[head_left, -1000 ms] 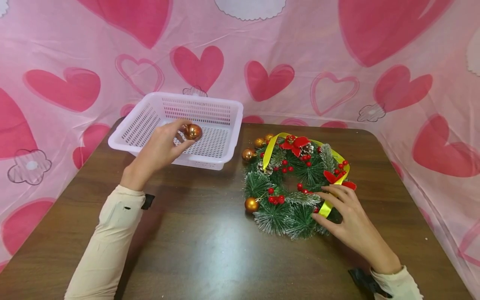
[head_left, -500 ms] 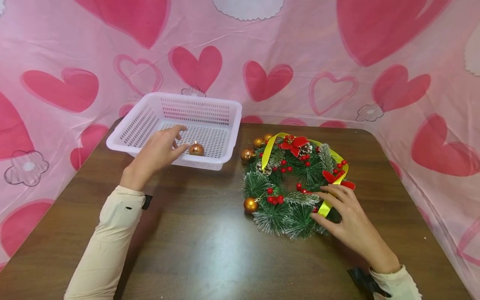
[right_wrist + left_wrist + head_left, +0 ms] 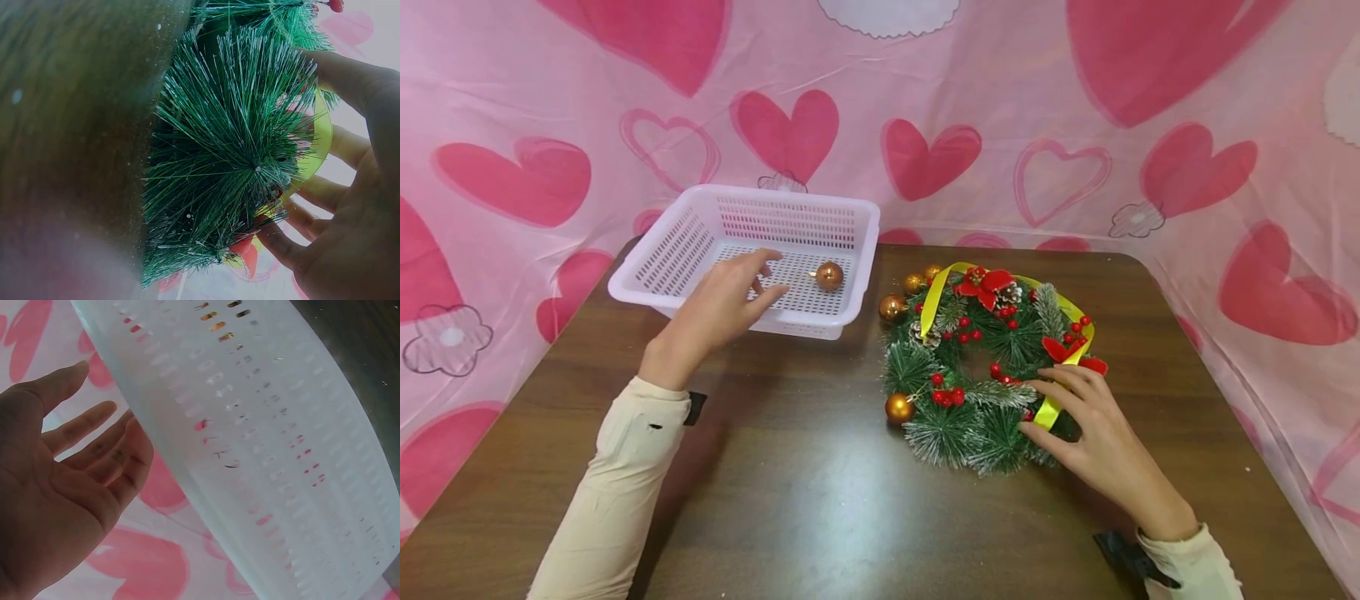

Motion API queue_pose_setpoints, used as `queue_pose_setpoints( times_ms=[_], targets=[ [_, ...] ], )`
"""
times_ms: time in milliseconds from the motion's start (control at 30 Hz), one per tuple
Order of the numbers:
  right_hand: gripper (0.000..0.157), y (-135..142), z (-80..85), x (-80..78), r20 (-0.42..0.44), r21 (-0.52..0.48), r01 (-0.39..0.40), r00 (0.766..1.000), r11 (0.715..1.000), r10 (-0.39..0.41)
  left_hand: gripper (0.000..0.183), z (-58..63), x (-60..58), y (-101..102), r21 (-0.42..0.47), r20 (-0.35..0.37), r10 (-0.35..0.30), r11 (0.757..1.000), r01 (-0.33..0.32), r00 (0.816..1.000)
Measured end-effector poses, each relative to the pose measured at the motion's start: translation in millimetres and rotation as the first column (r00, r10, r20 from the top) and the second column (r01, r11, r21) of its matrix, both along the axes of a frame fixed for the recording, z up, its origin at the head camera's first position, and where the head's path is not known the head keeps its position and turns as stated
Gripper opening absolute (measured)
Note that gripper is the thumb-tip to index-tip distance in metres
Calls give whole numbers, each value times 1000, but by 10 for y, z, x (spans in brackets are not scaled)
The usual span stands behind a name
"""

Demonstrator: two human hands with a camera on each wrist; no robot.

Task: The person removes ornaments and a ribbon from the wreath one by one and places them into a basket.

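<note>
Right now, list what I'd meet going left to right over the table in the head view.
Left hand → loose ball → wreath → right hand. Basket left out: it overlaps the first two.

At far left, 1 basket (image 3: 730, 312) is holding 1 bauble (image 3: 830, 276). At right, 1 wreath (image 3: 942, 432) is showing 4 baubles (image 3: 898, 408), 2 red flowers (image 3: 984, 289) and 2 pinecones (image 3: 1010, 295).

Right hand (image 3: 362, 212) beside frosted green wreath (image 3: 231, 137)
</note>
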State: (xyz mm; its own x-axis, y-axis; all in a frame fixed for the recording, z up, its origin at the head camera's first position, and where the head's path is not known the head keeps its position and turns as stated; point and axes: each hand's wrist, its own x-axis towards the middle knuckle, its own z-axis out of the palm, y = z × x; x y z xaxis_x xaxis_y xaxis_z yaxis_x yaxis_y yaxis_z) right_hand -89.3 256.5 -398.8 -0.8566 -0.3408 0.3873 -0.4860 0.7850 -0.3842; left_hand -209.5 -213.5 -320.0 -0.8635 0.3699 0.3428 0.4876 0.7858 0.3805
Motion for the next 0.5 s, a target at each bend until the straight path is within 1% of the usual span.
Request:
queue_pose_setpoints(
  times_ms=[267, 500],
  targets=[
    [54, -7, 9, 0, -1, -6, -3, 1000, 1000, 3, 45, 54, 89, 106, -19, -69, -55, 998, 54, 996],
    [53, -8, 22, 9, 4, -10, -9, 1000, 1000, 9, 43, 103, 184, 226, -35, -90, -112, 993, 109, 990]
  ],
)
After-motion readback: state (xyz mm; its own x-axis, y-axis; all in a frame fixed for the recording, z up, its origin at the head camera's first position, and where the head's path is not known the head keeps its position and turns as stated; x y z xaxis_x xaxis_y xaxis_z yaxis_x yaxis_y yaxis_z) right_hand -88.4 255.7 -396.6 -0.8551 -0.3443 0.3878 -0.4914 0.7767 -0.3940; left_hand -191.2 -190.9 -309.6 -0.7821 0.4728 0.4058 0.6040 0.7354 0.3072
